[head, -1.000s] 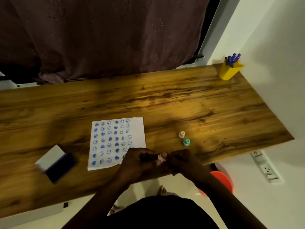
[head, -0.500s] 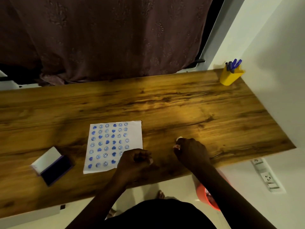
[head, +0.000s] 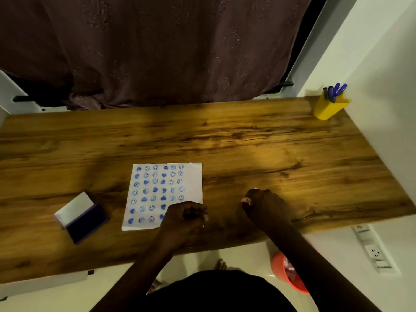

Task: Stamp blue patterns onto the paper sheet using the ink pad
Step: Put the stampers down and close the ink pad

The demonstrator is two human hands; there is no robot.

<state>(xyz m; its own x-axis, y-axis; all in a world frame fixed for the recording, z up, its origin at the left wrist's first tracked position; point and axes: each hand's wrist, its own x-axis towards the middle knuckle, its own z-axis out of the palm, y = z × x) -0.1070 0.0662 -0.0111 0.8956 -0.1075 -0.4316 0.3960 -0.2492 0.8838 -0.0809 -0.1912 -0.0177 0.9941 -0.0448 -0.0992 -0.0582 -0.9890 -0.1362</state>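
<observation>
The white paper sheet (head: 166, 194) lies on the wooden desk (head: 247, 143), covered with rows of blue hearts and smiley faces. Left of it the ink pad (head: 89, 224) stands open, its white lid (head: 73, 208) folded back. My left hand (head: 184, 221) is a closed fist resting on the sheet's lower right corner; nothing shows inside it. My right hand (head: 265, 206) is curled on the desk to the right of the sheet. A small pink stamp piece (head: 246, 200) is pinched at its fingertips. The two small stamps seen earlier are hidden under this hand.
A yellow pen holder (head: 328, 108) with blue pens stands at the desk's far right corner, next to the white wall. A dark curtain hangs behind the desk. Below the front edge are an orange bin (head: 286, 273) and a wall socket (head: 374, 253).
My hands, joined on the pink piece a second ago, have parted. The right hand moved right over the two small stamps. The left hand closed into a fist by the sheet's corner.
</observation>
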